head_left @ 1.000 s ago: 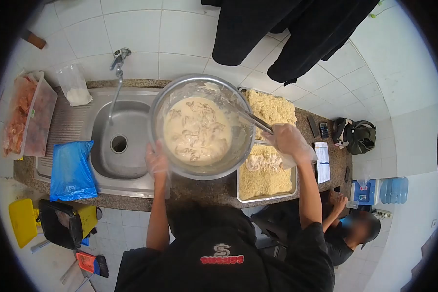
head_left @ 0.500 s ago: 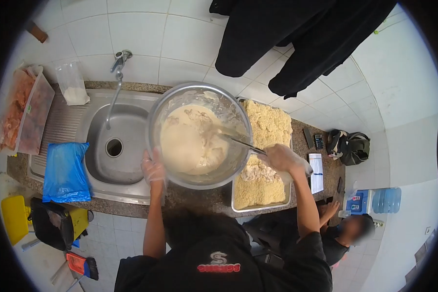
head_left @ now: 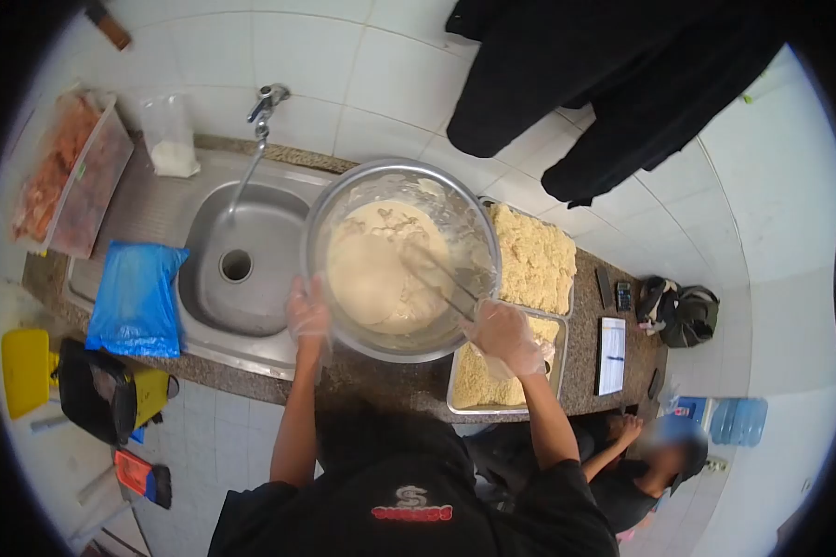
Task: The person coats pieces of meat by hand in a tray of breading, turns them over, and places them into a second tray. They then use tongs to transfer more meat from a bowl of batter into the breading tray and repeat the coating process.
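A large metal bowl (head_left: pixel 401 351) of pale, creamy batter (head_left: pixel 367 278) stands over the counter beside the sink; lumpy pieces show in the batter. My right hand (head_left: pixel 503 336), in a clear plastic glove, is closed around metal tongs (head_left: pixel 453 304), their far ends blurred in the batter. At the bowl's left side is my gloved left hand (head_left: pixel 308 314), its fingers extended and apart, seemingly resting against the outer wall. Right of the bowl are a back tray (head_left: pixel 570 295) heaped with yellowish crumbs and a front tray (head_left: pixel 455 407) with crumbs and pale coated pieces, partly behind my right hand.
Left of the bowl is a steel sink (head_left: pixel 241 316) under a tap (head_left: pixel 262 121). A blue bag (head_left: pixel 135 302) and a plastic tub (head_left: pixel 88 195) of raw-looking meat lie farther left. Black clothing (head_left: pixel 585 84) hangs above. Another person (head_left: pixel 627 487) sits at the right, near a tablet (head_left: pixel 610 357).
My right hand has moved toward me and the bowl, bringing the tongs to a steeper angle in the batter. My left hand stays beside the bowl. The whole view has shifted slightly.
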Demonstrator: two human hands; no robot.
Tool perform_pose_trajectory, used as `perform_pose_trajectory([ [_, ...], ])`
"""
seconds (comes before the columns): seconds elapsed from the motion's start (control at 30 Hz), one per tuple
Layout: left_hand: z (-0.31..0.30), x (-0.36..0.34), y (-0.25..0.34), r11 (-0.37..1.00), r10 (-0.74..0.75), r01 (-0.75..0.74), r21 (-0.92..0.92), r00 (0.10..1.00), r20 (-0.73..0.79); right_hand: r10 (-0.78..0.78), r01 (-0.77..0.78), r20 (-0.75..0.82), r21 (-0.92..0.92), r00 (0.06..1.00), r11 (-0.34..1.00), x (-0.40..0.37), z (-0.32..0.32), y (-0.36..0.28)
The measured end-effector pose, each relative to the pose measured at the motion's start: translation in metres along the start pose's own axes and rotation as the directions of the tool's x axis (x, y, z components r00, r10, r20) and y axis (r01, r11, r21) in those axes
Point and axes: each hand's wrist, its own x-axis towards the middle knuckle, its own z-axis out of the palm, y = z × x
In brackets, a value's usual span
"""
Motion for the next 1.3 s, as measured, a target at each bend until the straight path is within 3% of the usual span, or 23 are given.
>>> perform_pose_trajectory([
  [0.03,0.010,0.002,-0.012,0.997,0.018,-0.019,-0.080,1.000,-0.016,0.102,-0.105,0.074,0.037,0.992,0.994,0.004,0.000,0.001],
  [0.07,0.020,0.004,-0.022,0.986,0.043,-0.047,-0.161,0.999,-0.033,0.088,-0.091,0.074,0.032,0.993,0.995,0.012,0.000,0.001],
  [0.13,0.034,0.009,-0.040,0.979,0.051,-0.062,-0.194,0.997,-0.062,0.217,-0.249,0.158,0.227,0.963,0.941,0.030,-0.004,-0.002],
  [0.2,0.037,0.009,-0.038,0.970,0.072,-0.088,-0.228,0.994,-0.080,0.163,-0.199,0.173,0.217,0.971,0.956,0.050,0.019,0.004],
  [0.27,0.020,0.007,-0.024,0.970,0.010,-0.002,-0.242,0.999,0.030,0.109,-0.150,0.189,0.217,0.976,0.965,0.063,0.047,0.016],
  [0.33,0.020,0.005,-0.025,0.984,0.026,-0.026,-0.179,1.000,0.000,-0.026,0.012,0.072,0.194,0.997,0.981,0.070,0.051,0.024],
  [0.37,0.022,0.004,-0.025,0.992,0.024,-0.028,-0.120,0.999,-0.037,-0.032,0.018,0.067,0.186,0.997,0.982,0.069,0.050,0.033],
  [0.47,0.021,0.003,-0.026,0.972,0.004,0.004,-0.234,0.999,0.034,-0.007,0.002,0.018,0.258,1.000,0.966,0.038,0.004,0.033],
  [0.53,0.018,0.002,-0.021,0.960,-0.004,0.014,-0.280,0.999,0.036,0.069,-0.069,-0.002,0.036,0.998,0.997,0.019,-0.022,0.028],
  [0.6,0.020,0.000,-0.022,0.948,0.007,0.010,-0.317,0.999,0.052,0.061,-0.062,-0.076,-0.009,0.995,0.998,0.006,-0.028,0.019],
  [0.67,0.032,0.004,-0.032,0.960,0.041,-0.056,-0.274,0.997,-0.061,0.070,-0.078,-0.161,-0.046,0.984,0.996,0.003,-0.002,0.020],
  [0.73,0.027,0.002,-0.030,0.979,0.052,-0.067,-0.190,0.995,-0.082,-0.249,0.200,-0.387,-0.164,0.888,0.966,0.021,0.068,0.027],
  [0.8,0.019,-0.002,-0.015,0.988,0.087,-0.098,-0.120,0.992,-0.094,-0.301,0.247,-0.315,-0.201,0.900,0.948,0.024,0.085,0.004],
  [0.87,0.002,-0.006,0.004,0.965,0.054,-0.048,-0.260,0.998,0.017,-0.231,0.203,-0.363,-0.113,0.903,0.973,0.022,0.088,-0.006],
  [0.9,-0.002,-0.005,0.010,0.965,0.077,-0.065,-0.255,0.996,0.035,-0.193,0.200,-0.382,-0.023,0.904,0.980,0.015,0.091,-0.009],
  [0.97,-0.007,-0.011,0.014,0.978,-0.005,0.020,-0.209,0.997,0.071,-0.213,0.210,-0.341,-0.048,0.915,0.977,0.001,0.068,0.002],
  [1.0,-0.007,-0.012,0.014,0.980,0.009,0.008,-0.198,0.996,0.087,-0.111,0.145,-0.271,0.108,0.956,0.983,-0.004,0.054,0.012],
  [1.03,-0.007,-0.014,0.015,0.946,0.020,0.017,-0.324,0.994,0.111,-0.017,0.066,-0.186,0.260,0.982,0.963,-0.010,0.040,0.021],
  [1.07,-0.007,-0.014,0.015,0.896,0.033,0.032,-0.444,0.990,0.136,0.036,-0.004,-0.105,0.288,0.994,0.958,-0.019,0.022,0.030],
  [1.17,-0.007,-0.013,0.014,0.945,-0.026,0.078,-0.318,0.986,0.164,0.213,-0.233,0.096,0.396,0.972,0.888,-0.064,-0.043,0.044],
  [1.23,-0.005,-0.010,0.011,0.966,-0.008,0.047,-0.253,0.988,0.154,0.218,-0.166,-0.055,0.480,0.974,0.862,-0.099,-0.042,0.071],
  [1.3,-0.003,-0.009,0.004,0.982,0.011,0.018,-0.190,0.989,0.146,0.309,-0.284,0.037,0.508,0.950,0.813,-0.138,-0.058,0.085],
])
